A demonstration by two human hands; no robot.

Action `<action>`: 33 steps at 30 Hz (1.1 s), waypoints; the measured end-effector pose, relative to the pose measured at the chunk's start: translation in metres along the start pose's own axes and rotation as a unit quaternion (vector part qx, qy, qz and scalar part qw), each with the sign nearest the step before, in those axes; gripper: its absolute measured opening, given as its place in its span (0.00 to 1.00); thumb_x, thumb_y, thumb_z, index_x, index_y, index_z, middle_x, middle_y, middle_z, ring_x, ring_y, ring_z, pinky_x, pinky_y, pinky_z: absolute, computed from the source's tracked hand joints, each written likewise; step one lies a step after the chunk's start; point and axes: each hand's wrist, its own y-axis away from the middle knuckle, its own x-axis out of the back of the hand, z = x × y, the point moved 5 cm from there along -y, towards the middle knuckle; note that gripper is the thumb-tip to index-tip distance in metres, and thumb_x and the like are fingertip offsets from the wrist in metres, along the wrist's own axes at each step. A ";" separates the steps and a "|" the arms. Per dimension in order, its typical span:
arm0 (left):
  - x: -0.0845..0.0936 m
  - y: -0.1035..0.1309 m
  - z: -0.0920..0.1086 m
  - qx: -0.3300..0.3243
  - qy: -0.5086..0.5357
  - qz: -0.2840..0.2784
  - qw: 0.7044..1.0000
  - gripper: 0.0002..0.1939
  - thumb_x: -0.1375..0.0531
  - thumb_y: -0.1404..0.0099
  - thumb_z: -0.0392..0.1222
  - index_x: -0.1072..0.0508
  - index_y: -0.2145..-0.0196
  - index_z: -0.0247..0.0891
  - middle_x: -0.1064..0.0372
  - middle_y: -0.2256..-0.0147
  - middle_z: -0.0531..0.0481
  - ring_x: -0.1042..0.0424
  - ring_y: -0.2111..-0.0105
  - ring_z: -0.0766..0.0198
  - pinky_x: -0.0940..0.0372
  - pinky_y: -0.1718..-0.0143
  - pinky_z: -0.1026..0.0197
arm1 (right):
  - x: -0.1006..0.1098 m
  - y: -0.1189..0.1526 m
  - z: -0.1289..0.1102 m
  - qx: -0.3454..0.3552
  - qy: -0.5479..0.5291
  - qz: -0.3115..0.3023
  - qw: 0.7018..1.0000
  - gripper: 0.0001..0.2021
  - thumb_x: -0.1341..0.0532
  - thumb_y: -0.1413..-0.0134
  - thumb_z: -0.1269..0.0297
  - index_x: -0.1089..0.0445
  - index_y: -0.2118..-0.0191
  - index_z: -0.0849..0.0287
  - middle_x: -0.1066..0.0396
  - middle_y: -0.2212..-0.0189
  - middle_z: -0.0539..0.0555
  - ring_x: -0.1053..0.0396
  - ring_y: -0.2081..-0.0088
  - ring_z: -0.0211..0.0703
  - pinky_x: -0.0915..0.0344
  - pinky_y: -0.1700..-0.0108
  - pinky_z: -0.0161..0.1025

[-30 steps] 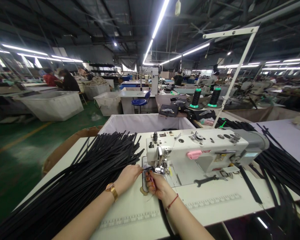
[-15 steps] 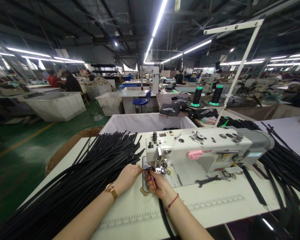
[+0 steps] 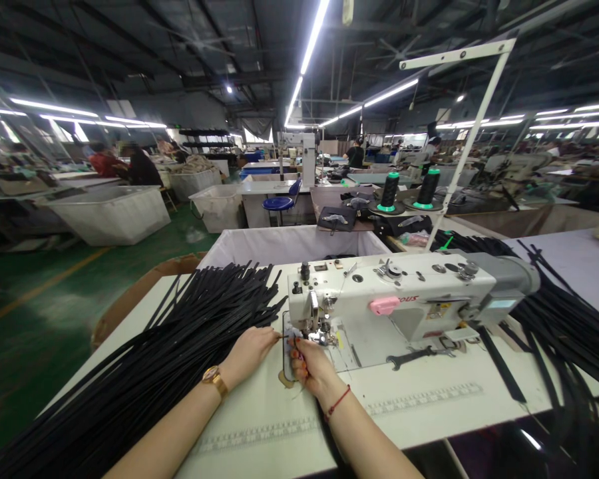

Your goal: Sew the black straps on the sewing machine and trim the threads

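My left hand [image 3: 253, 354] is closed, its fingertips pinching the end of a thin black strap [image 3: 282, 337] at the left edge of the sewing machine's needle plate. Beside it, my right hand [image 3: 312, 367] is closed around a small pink-purple handled tool [image 3: 301, 357], mostly hidden by the fingers; its exact kind is unclear. Just behind my right fingertips are the presser foot and needle area of the white sewing machine [image 3: 349, 293]. Part of a black strap [image 3: 328, 436] passes beneath my right wrist towards the table's front edge.
A large pile of black straps [image 3: 144, 359] covers the table's left side; more straps [image 3: 569, 306] lie at the right. A wrench [image 3: 414, 358] rests by the machine base. A printed ruler [image 3: 429, 398] crosses the table front. Black thread cones [image 3: 390, 193] stand behind the machine.
My hands have drawn slightly apart, and less of the dark strap shows between them. The right hand still grips the pink-purple tool. The view has shifted a little.
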 end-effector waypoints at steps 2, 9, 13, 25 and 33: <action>0.011 0.007 -0.001 0.028 0.077 0.045 0.996 0.15 0.52 0.29 0.41 0.27 0.55 0.40 0.28 0.60 0.47 0.30 0.59 0.58 0.38 0.56 0.56 | -0.003 0.012 -0.003 0.048 0.011 0.005 0.999 0.14 0.35 0.54 0.57 0.38 0.68 0.60 0.41 0.82 0.41 0.53 0.86 0.23 0.62 0.85 0.24; 0.048 0.050 0.042 0.171 0.527 0.181 0.813 0.21 0.46 0.32 0.51 0.34 0.47 0.37 0.32 0.69 0.52 0.41 0.81 0.71 0.42 0.78 0.65 | -0.028 0.093 -0.016 0.246 0.275 0.027 0.929 0.17 0.42 0.43 0.54 0.33 0.51 0.58 0.28 0.71 0.50 0.35 0.76 0.34 0.37 0.75 0.32; 0.057 0.086 0.085 0.216 0.691 0.207 0.658 0.18 0.39 0.37 0.50 0.30 0.53 0.38 0.36 0.69 0.53 0.47 0.82 0.77 0.48 0.82 0.70 | -0.052 0.147 -0.035 0.399 0.480 0.033 0.781 0.16 0.45 0.39 0.62 0.35 0.46 0.52 0.29 0.50 0.56 0.31 0.51 0.43 0.34 0.50 0.39; 0.064 0.132 0.114 0.211 0.657 0.220 0.689 0.20 0.41 0.36 0.53 0.27 0.53 0.35 0.45 0.83 0.58 0.48 0.84 0.73 0.51 0.81 0.69 | -0.114 0.193 -0.043 0.552 0.675 -0.045 0.488 0.07 0.43 0.40 0.65 0.33 0.57 0.58 0.25 0.68 0.53 0.27 0.68 0.41 0.33 0.68 0.35; 0.067 0.138 0.113 0.205 0.637 0.208 0.713 0.18 0.42 0.36 0.53 0.25 0.57 0.36 0.42 0.82 0.56 0.47 0.83 0.71 0.50 0.80 0.67 | -0.119 0.202 -0.045 0.552 0.688 -0.043 0.469 0.08 0.45 0.38 0.63 0.32 0.57 0.58 0.24 0.68 0.55 0.26 0.68 0.42 0.32 0.67 0.35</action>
